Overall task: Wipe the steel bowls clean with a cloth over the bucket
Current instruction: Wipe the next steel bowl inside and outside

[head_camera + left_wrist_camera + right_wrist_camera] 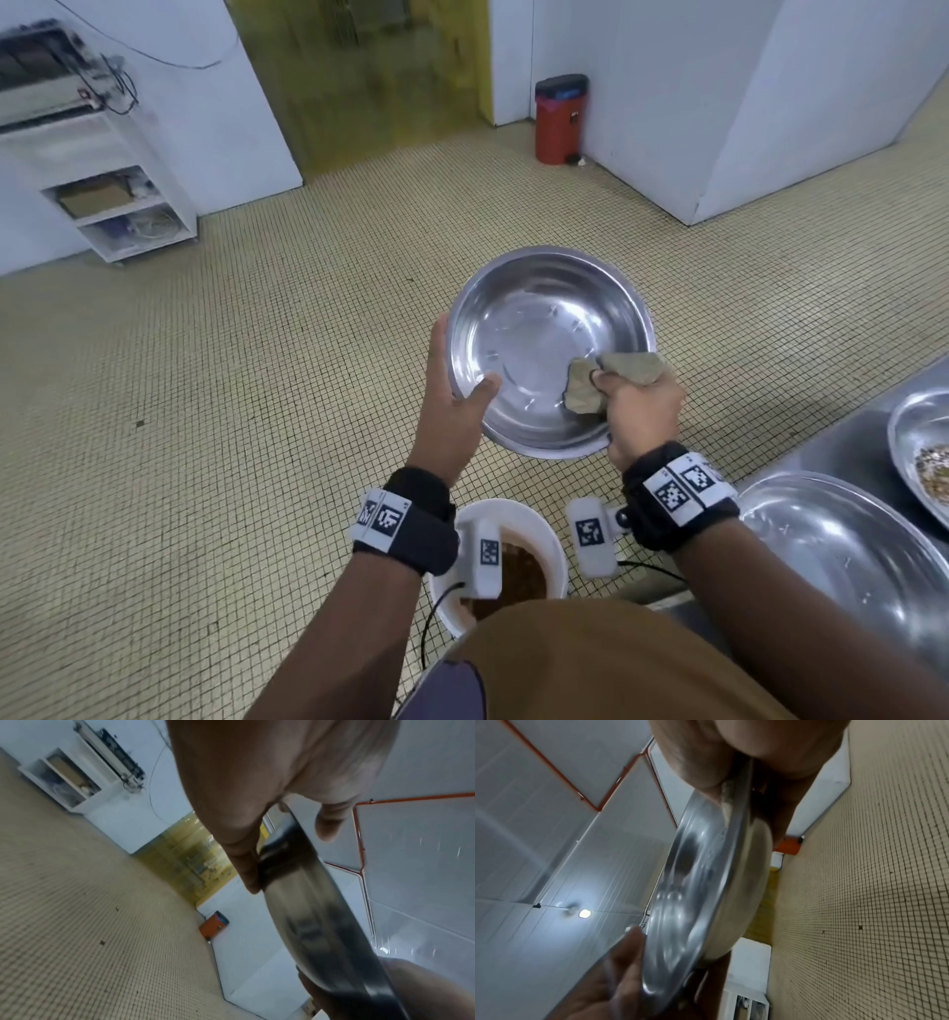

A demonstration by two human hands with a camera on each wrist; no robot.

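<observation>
- Head view shows a steel counter [842, 442] at the right edge carrying two more bowls: the large steel bowl [842, 555] nearest the person looks shiny and free of scraps, so I judge it either done or never soiled, which of the two I cannot tell; the bowl with food residue [924, 452] behind it plainly holds crumbs and has yet to be wiped.
- Between the forearms, low on the tiled floor, stands the white bucket [549, 534] with brown slop inside. The bowl in hand is held forward of it rather than straight above, as far as this angle lets me judge.
- The held steel bowl [549, 349] is tilted toward the person, its inside gleaming with no scraps visible, so this one seems nearly finished.
- The left hand [452, 406] grips the bowl's left rim, thumb hooked inside and fingers behind; the left wrist view confirms that clamp on the rim.
- The right hand [637, 406] is curled round the tan cloth [611, 375], pressing it against the lower right inside wall, beside the rim.
- Left to do, by my reading: finish this pass, set the bowl down, then take the soiled one.
</observation>
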